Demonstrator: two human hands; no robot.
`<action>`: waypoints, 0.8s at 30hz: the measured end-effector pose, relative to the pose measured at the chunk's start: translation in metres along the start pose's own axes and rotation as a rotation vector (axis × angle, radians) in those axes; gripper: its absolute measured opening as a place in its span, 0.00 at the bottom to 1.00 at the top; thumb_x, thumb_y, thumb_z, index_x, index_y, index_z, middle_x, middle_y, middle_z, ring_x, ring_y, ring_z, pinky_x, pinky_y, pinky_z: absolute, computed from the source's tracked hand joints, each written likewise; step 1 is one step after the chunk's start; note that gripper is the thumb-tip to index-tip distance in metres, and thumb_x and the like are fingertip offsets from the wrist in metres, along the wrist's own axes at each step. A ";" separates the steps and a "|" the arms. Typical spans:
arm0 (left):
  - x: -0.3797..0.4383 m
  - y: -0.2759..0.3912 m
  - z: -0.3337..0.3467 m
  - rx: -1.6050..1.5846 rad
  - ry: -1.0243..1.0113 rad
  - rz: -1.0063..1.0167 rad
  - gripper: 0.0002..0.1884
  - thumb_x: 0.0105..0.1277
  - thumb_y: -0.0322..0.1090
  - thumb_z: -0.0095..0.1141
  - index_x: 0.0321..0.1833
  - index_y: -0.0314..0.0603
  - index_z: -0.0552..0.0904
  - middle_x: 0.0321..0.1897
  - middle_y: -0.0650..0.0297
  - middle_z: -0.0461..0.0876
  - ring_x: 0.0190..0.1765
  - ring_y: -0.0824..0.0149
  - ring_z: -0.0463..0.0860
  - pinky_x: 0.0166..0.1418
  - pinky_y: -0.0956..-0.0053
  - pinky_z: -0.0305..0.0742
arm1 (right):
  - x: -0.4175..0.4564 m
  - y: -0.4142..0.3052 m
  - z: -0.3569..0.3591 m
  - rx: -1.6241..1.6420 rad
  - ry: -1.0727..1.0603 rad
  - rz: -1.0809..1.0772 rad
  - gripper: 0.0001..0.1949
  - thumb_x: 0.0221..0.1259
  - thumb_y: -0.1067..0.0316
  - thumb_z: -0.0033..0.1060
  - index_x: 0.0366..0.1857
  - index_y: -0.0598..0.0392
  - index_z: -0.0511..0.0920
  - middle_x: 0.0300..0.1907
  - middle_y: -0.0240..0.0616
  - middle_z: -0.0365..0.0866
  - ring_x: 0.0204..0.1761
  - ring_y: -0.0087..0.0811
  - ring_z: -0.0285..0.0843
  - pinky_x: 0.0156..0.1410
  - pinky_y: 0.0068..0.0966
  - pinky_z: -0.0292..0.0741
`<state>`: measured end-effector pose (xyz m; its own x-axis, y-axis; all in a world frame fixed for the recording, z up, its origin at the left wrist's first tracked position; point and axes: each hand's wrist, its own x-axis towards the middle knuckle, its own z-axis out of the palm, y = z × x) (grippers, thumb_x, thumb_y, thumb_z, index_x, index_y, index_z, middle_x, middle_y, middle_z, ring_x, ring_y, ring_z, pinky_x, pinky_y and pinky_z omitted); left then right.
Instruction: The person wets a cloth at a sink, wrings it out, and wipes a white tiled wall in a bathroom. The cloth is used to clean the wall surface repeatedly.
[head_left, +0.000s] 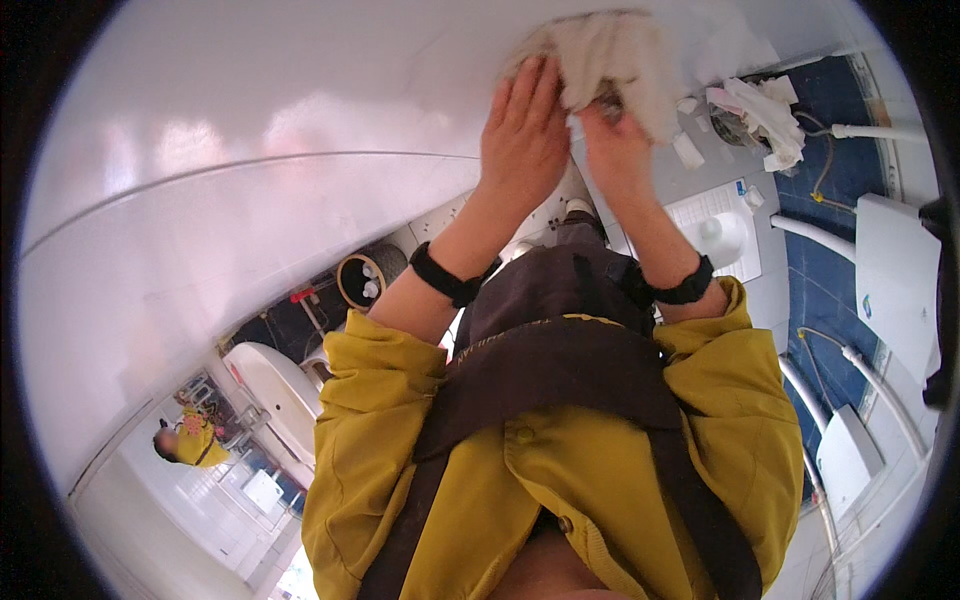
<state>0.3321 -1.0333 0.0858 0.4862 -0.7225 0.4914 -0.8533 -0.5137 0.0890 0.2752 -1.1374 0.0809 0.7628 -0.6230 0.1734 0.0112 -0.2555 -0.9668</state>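
Observation:
A pale, damp-looking cloth (611, 56) lies against the white glossy wall panel (360, 82) at the top of the view. My left hand (527, 135) is flat on the cloth's lower left part, its fingers stretched out and close together. The cloth's lower edge is gripped by my right hand (616, 150), whose fingers are curled and partly hidden by folds. Both wrists wear black bands, and the yellow sleeves are rolled up above them.
A waste bin heaped with used paper (757, 120) stands at upper right, near a squat toilet (720, 232). White cisterns (896, 277) and pipes line the blue tiles. At lower left are a washbasin (274, 397) and a mirror (217, 480); a round container (364, 277) holds white bottles.

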 end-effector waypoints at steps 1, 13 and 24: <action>0.013 0.006 -0.007 -0.001 0.017 0.003 0.15 0.56 0.32 0.55 0.45 0.33 0.82 0.66 0.55 0.69 0.72 0.56 0.62 0.73 0.58 0.56 | 0.004 -0.009 -0.004 0.108 -0.024 0.106 0.20 0.64 0.60 0.53 0.56 0.57 0.73 0.54 0.54 0.77 0.58 0.54 0.72 0.63 0.41 0.67; -0.112 -0.063 0.022 0.146 -0.264 -0.002 0.13 0.61 0.32 0.51 0.45 0.35 0.83 0.68 0.57 0.68 0.71 0.61 0.63 0.74 0.61 0.57 | -0.070 0.068 0.090 -0.106 -0.225 0.150 0.26 0.62 0.66 0.56 0.63 0.62 0.64 0.59 0.54 0.71 0.62 0.51 0.68 0.66 0.37 0.64; -0.149 -0.083 -0.023 0.130 -0.227 -0.255 0.30 0.62 0.40 0.54 0.68 0.43 0.69 0.69 0.50 0.62 0.72 0.44 0.59 0.73 0.47 0.55 | -0.090 0.006 0.119 -0.053 -0.307 -0.294 0.14 0.56 0.67 0.59 0.45 0.59 0.78 0.44 0.50 0.80 0.48 0.51 0.76 0.54 0.37 0.72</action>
<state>0.3258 -0.8724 0.0250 0.7219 -0.6408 0.2612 -0.6756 -0.7343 0.0659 0.2832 -0.9948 0.0369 0.8894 -0.2708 0.3682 0.2297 -0.4316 -0.8723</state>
